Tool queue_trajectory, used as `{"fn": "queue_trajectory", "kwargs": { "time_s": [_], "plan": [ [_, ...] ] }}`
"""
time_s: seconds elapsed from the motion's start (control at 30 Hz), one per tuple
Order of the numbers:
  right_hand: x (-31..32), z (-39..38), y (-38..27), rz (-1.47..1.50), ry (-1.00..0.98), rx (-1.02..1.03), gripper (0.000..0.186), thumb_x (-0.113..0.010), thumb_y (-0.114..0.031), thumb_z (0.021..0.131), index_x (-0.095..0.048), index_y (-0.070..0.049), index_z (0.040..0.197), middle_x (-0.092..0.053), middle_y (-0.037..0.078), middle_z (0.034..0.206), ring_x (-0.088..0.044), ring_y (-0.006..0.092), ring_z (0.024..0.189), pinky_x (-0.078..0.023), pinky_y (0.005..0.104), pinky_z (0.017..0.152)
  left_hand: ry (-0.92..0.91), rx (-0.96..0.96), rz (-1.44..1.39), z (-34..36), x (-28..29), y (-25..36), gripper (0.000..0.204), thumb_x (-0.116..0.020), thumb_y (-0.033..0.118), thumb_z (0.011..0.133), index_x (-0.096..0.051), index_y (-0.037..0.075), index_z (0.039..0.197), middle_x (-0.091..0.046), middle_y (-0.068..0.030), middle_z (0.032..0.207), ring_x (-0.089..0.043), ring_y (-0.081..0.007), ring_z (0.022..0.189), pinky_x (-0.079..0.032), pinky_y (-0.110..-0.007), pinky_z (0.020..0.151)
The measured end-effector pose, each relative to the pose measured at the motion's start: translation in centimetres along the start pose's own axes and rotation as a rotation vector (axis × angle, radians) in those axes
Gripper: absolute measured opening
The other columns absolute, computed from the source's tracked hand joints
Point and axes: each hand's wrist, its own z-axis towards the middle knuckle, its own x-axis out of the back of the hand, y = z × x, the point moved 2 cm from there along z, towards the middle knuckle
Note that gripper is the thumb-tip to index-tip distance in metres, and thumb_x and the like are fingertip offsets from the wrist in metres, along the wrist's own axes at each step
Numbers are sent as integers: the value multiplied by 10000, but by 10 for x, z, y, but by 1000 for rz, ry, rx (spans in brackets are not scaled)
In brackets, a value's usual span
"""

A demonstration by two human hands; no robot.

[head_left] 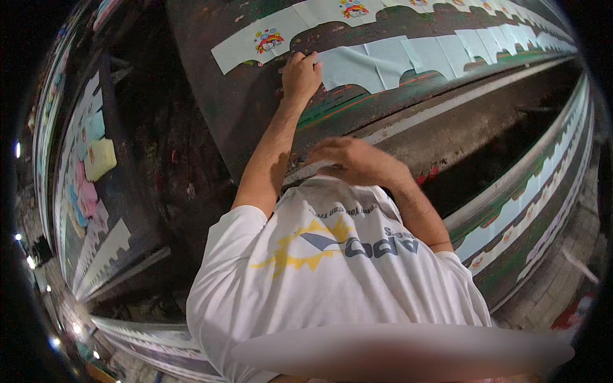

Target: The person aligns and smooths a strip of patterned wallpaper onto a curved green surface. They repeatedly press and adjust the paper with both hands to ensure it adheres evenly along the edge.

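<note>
My left hand (302, 78) reaches out over the long dark table (249, 108), its fingers closed at the left edge of a light blue cloth piece (357, 67). That piece has curved cut-outs and lies flat as the first of a row running right. Beyond it runs a second row of pale cloth pieces (246, 48), each bearing a colourful cartoon print (268, 41). My right hand (351, 158) is held in front of my chest, close to the near edge of the table. It is smeared by motion, and its fingers do not show clearly.
A grey rail (408, 127) runs along the table's near side. To the right stands another long table with rows of cloth pieces (511, 207). On the left, a further table carries pale cloth pieces and folded yellow (100, 159) and pink (87, 195) cloths.
</note>
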Motion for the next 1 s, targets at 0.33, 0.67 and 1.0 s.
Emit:
{"fn": "queue_trajectory", "kwargs": {
  "time_s": [0.33,0.67,1.0],
  "plan": [
    [165,-2,167,-320,163,-19,248,-654,38,937,-789,-132,1057,-591,122,1482,-573,346,1347,-518,445,1073,-6,147,-369,8,11,46,202,-681,173,1015,-663,46,1172,-725,-135,1036,-717,-270,945,-559,-399,844],
    [205,50,259,-567,-102,-136,269,-633,22,932,-832,-146,1000,-755,95,1202,-699,315,1137,-455,490,1087,350,-185,-137,-13,94,86,154,-623,-3,983,-716,61,1087,-655,-122,987,-671,-272,876,-540,-381,764],
    [155,41,198,-92,421,-130,188,-704,-115,1008,-778,-73,1176,-770,80,1132,-725,184,1019,-596,358,858,525,32,-223,-84,167,-18,166,-716,187,1023,-766,66,1126,-646,-20,1023,-535,-84,695,-459,-271,612]
  ]
}}
